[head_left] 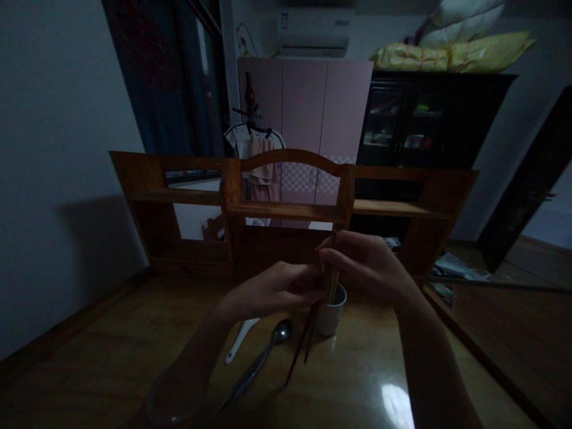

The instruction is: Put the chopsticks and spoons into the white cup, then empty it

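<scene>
A pale cup (329,322) stands upright on the wooden desk. Above its mouth, my right hand (366,259) is closed around the upper part of light wooden chopsticks (333,287), whose lower ends go down into the cup. My left hand (283,287) is closed beside it, just left of the cup's rim, with dark chopsticks (298,351) slanting down from its fingers toward the desk. The two hands' fingertips nearly meet. Under my left forearm lie a metal spoon (281,332) and a white spoon (241,341), partly hidden by that hand.
A wooden desk shelf (286,210) with open compartments rises behind the cup. The desk top (357,381) carries a bright reflection at the front right. Farther back are a pink wardrobe (304,107), a dark cabinet (429,119) and a rack with hanging clothes (257,149). The room is dim.
</scene>
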The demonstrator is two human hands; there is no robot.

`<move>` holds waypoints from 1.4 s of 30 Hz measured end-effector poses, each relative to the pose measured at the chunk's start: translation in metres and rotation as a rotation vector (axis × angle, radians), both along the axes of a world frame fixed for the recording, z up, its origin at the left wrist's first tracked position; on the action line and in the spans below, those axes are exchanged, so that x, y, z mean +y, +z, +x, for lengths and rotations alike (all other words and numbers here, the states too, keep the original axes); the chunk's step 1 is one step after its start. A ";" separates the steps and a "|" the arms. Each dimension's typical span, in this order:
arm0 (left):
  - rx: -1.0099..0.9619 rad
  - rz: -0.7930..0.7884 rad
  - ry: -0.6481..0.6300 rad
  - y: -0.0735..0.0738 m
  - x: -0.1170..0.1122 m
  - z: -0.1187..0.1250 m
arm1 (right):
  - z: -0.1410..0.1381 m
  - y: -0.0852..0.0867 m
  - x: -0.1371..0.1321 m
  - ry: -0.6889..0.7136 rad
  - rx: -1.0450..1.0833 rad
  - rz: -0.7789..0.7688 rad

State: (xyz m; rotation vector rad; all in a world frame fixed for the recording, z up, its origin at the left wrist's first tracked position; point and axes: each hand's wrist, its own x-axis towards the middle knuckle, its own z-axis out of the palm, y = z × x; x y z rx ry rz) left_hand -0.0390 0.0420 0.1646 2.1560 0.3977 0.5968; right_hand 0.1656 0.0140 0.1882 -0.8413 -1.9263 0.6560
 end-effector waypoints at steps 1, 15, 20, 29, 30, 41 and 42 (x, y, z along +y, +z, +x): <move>0.002 0.032 0.016 0.001 -0.001 0.000 | 0.000 0.002 -0.002 0.021 0.026 -0.027; -0.138 0.035 0.241 -0.005 0.009 0.008 | 0.022 -0.005 -0.003 0.054 -0.292 -0.252; -0.064 0.117 0.260 -0.008 0.010 0.008 | 0.021 -0.011 -0.001 0.043 -0.393 -0.291; -0.107 0.144 0.229 -0.004 0.005 0.007 | 0.020 -0.008 -0.004 0.078 -0.394 -0.326; -0.115 0.155 0.220 -0.004 0.005 0.007 | 0.020 -0.007 -0.004 0.072 -0.403 -0.310; -0.045 0.251 0.179 -0.002 0.003 0.006 | 0.021 -0.009 -0.001 0.035 -0.498 -0.201; -0.042 0.263 0.183 -0.002 0.002 0.006 | 0.022 -0.010 0.000 0.037 -0.501 -0.198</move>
